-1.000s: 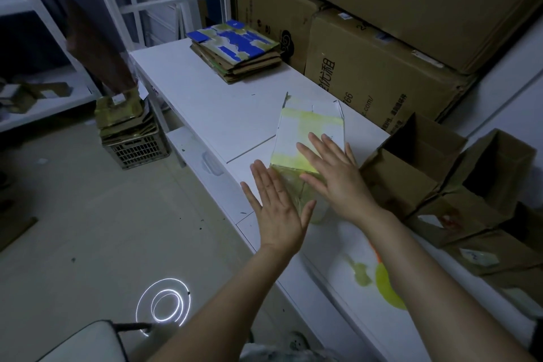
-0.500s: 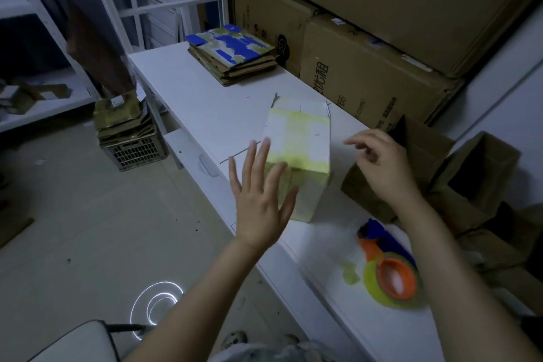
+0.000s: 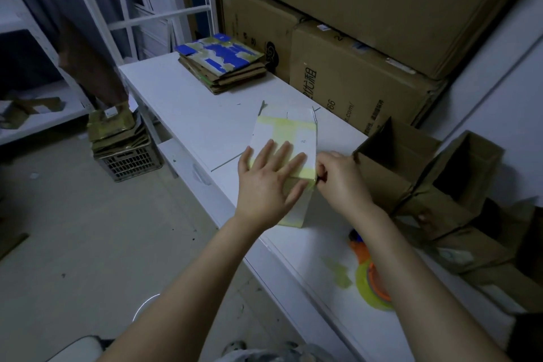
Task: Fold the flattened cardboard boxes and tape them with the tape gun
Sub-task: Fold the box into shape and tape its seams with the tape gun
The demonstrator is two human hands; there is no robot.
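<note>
The white cardboard box with yellow tape (image 3: 291, 138) sits just beyond the orange tape gun (image 3: 371, 279). The left hand (image 3: 269, 182) lies flat on top, and the right hand (image 3: 338, 182) pinches its corner. Looks light and crushable, so I'd hold it by the edges.

We note white box (image 3: 289, 134), folded up, yellow tape in T shape across top, lying mid counter (image 3: 191, 109). Stack of flat boxes (image 3: 223, 64), blue-patched, at far end. Orange tape gun (image 3: 370, 279), yellow roll, lies nearest us.
</note>
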